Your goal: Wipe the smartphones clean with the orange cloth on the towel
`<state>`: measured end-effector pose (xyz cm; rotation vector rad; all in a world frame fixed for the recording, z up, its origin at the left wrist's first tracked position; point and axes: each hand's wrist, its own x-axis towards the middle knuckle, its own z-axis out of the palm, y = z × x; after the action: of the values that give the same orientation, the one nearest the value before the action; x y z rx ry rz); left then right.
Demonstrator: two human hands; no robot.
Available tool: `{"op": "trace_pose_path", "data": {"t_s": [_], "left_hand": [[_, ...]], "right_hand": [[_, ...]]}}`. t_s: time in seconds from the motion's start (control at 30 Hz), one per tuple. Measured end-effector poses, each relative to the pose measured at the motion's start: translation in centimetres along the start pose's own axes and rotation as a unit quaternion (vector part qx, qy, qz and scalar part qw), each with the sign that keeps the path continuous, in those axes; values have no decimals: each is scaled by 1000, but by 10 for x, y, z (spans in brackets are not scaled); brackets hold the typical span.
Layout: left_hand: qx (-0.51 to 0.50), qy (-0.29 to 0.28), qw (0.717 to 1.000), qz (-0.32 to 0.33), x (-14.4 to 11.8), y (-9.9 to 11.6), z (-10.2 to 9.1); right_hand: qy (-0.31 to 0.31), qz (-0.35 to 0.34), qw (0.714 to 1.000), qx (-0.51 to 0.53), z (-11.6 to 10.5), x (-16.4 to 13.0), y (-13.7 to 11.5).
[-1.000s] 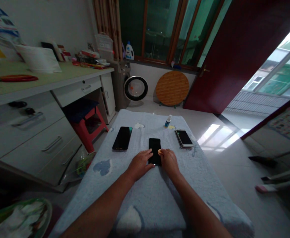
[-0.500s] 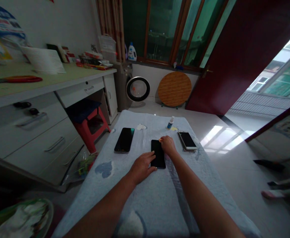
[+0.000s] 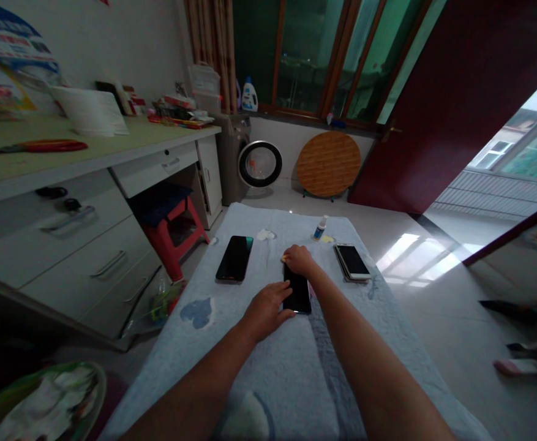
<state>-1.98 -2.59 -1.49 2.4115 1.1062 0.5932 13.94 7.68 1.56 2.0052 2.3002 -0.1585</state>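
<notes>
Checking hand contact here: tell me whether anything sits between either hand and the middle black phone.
Nothing visible does. The left hand rests on the middle black phone at its near left edge; the right hand lies on its far end.

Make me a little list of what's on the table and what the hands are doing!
surface: light blue towel spread over the table
middle phone: dark screen, lies flat
left hand: rests on the middle phone's left edge
right hand: on the phone's far end, a small yellow thing under the fingers
left phone: dark, untouched
right phone: pale frame, untouched
small bottle: upright at the far edge
</notes>
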Motion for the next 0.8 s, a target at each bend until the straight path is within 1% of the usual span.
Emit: {"op": "trace_pose_path", "data": {"t_s": [0.13, 0.37, 0.47, 0.53, 0.6, 0.8], "left_hand": [[4, 15, 1000, -7, -1, 2, 0], [9, 25, 1000, -6, -1, 3, 2], [8, 21, 1000, 0, 0, 2, 2], [4, 15, 1000, 1, 0, 2, 2], [-2, 11, 1000, 1, 1, 2, 1], [-4, 5, 1000, 0, 1, 2, 0]], "right_hand": [[4, -3, 1000, -1, -2, -4, 4], [-11, 20, 1000, -8, -5, -19, 40], [-19, 26, 999, -11, -6, -23, 49], [-22, 27, 999, -13, -6, -21, 49], [-24, 25, 999, -15, -5, -17, 43], [-19, -2, 1000, -13, -5, -3, 14]]}}
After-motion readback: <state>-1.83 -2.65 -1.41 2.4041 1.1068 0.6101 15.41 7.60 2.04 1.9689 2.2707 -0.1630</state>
